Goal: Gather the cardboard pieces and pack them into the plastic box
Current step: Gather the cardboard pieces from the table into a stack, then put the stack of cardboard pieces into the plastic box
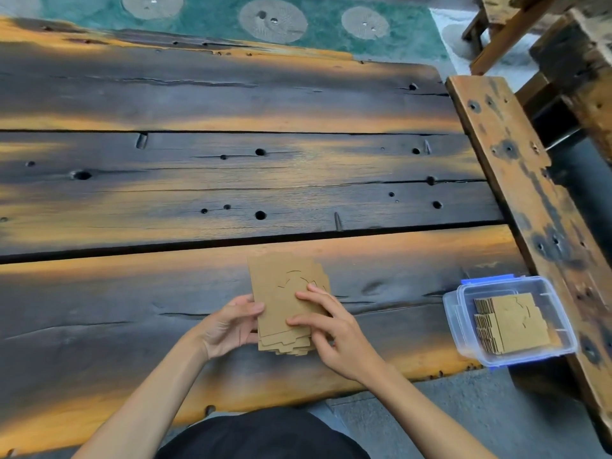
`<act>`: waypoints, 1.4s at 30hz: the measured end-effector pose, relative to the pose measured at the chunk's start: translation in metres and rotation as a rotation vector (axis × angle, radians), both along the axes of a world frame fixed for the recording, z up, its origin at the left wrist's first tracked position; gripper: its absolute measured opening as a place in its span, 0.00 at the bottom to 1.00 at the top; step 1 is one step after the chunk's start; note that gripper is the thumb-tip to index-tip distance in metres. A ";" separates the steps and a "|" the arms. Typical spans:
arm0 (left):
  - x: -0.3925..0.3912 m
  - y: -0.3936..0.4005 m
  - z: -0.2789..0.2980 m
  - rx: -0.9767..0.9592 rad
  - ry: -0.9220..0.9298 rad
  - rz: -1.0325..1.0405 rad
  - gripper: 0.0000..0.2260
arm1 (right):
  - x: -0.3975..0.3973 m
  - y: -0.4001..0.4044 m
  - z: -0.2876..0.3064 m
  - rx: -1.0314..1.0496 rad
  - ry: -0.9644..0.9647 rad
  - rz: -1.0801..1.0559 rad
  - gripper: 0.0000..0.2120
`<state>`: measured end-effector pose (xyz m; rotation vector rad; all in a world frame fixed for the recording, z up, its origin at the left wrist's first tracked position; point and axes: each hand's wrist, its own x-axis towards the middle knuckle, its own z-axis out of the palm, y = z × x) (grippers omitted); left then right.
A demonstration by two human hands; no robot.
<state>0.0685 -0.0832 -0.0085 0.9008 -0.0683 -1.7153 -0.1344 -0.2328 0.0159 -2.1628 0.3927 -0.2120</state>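
Observation:
A stack of brown cardboard pieces (281,293) with cut outlines rests on the near plank of the dark wooden table (231,180). My left hand (228,326) grips the stack's left edge. My right hand (328,326) lies on top of it, fingers pressing on its right side. To the right, at the table's corner, stands an open clear plastic box (463,313) with blue clips. Inside it lies another stack of cardboard pieces (516,323), flat on the bottom.
A worn wooden bench plank (516,180) runs along the table's right side, touching the box. Wooden furniture frames (563,44) stand at the back right. A green patterned rug (298,24) lies beyond the table's far edge.

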 end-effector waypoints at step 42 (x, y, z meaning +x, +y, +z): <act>-0.055 -0.079 0.054 -0.064 -0.845 -0.715 0.15 | -0.113 0.046 0.036 0.582 0.108 -0.795 0.23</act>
